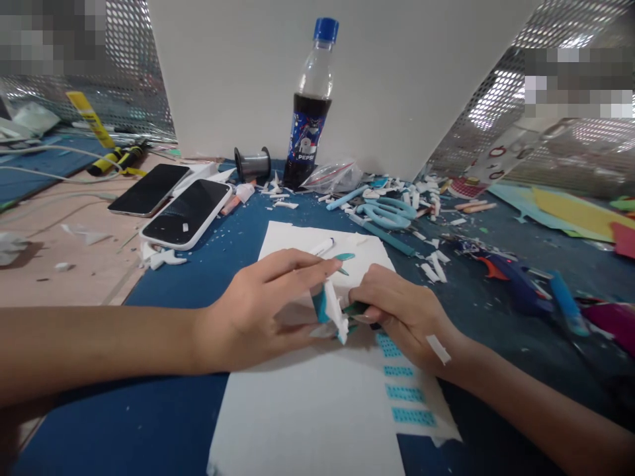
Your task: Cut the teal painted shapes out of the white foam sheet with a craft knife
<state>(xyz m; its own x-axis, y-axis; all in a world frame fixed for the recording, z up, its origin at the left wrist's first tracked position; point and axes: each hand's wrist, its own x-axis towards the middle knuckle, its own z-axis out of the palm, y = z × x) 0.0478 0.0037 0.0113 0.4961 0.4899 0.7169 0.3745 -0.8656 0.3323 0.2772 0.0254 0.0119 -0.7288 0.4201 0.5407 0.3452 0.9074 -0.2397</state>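
My left hand (262, 304) is closed on a small white and teal piece (333, 307), held between thumb and fingers above a white board (307, 410). My right hand (401, 311) pinches a small dark tool (358, 309), whose tip meets or nearly meets the white edge of the piece. Its kind is mostly hidden by my fingers. Beneath my right wrist lies a paper with several teal patterned strips (409, 395). A white pen (323, 247) rests on the board just beyond my left fingers.
A Pepsi bottle (310, 112) stands behind the board, beside a wire spool (253, 164). Two phones (188, 213) lie at left. Light-blue scissors (387, 211) sit among white scraps (411, 192). A dark blue glue gun (520, 284) is at right, near coloured sheets (570, 211).
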